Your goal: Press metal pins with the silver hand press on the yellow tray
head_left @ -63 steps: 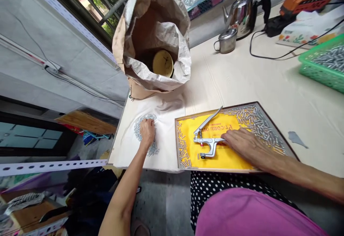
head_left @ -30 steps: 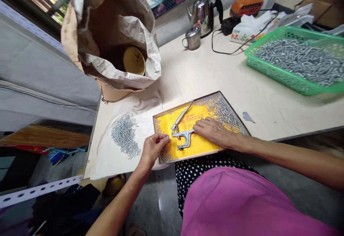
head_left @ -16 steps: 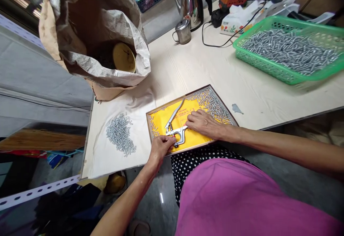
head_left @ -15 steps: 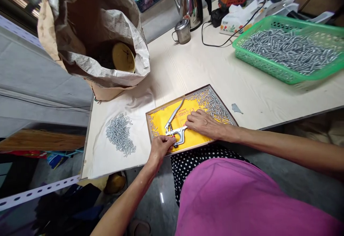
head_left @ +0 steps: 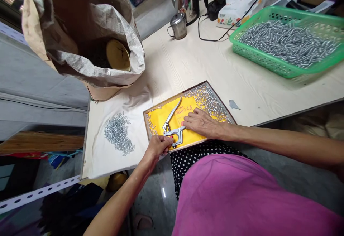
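A pair of silver snap-fastener pliers (head_left: 177,135) lies over a yellow printed sheet (head_left: 188,111) inside a shallow tray (head_left: 162,103). Its lever handle points away from me, and a spring and a red part show near the jaws. My left hand (head_left: 156,145) is closed, thumb and fingertips pinched at the jaws; anything between them is too small to make out. With curled fingers, my right hand (head_left: 202,124) grips the end of the other handle, beside something small and red. Small metal pins (head_left: 211,101) fill the tray's right side, and several lie along its left.
A heap of metal pins (head_left: 118,133) lies on white cloth at left. Behind it stands an open paper sack (head_left: 104,82) with a yellow bowl (head_left: 117,55) inside. A green basket (head_left: 260,61) of metal pieces sits at right. A metal cup (head_left: 178,28) and kettle (head_left: 185,3) stand behind.
The whole view has shifted slightly. My left fingers stay at the jaws of the pliers, and my right hand keeps its place at the handle end.
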The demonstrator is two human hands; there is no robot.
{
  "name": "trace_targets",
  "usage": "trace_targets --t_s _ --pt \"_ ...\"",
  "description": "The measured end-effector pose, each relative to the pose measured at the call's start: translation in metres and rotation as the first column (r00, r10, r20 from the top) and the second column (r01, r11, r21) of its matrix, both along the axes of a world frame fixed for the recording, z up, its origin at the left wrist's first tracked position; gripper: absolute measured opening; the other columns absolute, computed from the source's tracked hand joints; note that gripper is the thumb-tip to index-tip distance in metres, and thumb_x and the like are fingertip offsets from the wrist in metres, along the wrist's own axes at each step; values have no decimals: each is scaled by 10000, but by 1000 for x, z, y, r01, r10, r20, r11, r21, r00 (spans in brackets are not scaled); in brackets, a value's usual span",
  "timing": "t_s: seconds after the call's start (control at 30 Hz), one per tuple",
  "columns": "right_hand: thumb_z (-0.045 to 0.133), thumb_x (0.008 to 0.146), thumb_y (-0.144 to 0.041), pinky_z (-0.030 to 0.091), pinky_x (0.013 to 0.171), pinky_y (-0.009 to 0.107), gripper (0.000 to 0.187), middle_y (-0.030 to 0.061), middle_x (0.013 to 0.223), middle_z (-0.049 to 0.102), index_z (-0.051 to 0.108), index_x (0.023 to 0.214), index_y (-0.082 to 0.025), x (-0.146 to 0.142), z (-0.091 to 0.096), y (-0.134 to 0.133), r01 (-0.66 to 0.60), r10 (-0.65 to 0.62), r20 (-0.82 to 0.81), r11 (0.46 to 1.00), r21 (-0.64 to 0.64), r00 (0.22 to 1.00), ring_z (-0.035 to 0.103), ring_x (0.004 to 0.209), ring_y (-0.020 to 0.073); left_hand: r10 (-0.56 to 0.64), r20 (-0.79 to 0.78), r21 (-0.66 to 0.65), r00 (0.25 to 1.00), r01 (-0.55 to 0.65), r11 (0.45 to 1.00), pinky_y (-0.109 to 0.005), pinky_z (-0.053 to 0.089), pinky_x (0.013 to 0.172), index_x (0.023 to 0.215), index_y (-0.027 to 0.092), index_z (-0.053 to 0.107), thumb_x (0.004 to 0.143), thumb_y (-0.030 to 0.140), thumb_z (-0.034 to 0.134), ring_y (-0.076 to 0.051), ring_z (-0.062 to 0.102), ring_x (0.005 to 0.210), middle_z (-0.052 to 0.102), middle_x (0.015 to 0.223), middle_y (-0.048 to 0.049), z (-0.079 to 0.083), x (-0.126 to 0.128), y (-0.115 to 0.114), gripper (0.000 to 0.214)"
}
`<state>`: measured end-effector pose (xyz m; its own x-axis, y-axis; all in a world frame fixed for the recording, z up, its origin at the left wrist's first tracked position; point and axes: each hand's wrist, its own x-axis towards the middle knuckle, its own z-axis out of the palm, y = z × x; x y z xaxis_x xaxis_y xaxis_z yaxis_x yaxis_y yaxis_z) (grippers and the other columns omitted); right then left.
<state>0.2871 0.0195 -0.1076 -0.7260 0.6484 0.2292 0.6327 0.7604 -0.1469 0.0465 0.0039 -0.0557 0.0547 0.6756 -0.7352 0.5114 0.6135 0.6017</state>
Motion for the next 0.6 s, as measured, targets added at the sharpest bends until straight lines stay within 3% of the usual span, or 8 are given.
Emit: trace_targets --t_s 0.2,0.47,0.6 --pt "460 1019 -144 232 769 361 143 23 886 645 581 953 -183 -1 4 0 1 -1 23 1000 -13 1000 476 829 196 139 -5 74 990 -138 988 -203 223 413 570 147 629 549 548 847 -53 369 379 503 415 37 -8 0 -9 457" --pt "474 1000 -122 239 792 364 138 26 907 659 592 969 -185 -3 5 -1 12 -12 23 999 -38 1000 488 843 201 139 -34 128 990 -134 983 -209 228 422 586 151 629 554 567 832 -58 374 395 519 435 33 -5 3 -13 465" --pt "467 999 -123 242 775 364 148 22 879 651 595 958 -184 -2 5 -3 18 -18 18 1000 -14 1000 488 825 199 152 23 109 988 -154 982 -207 293 429 671 153 647 553 568 826 -75 431 410 556 467 27 -1 1 -13 467"
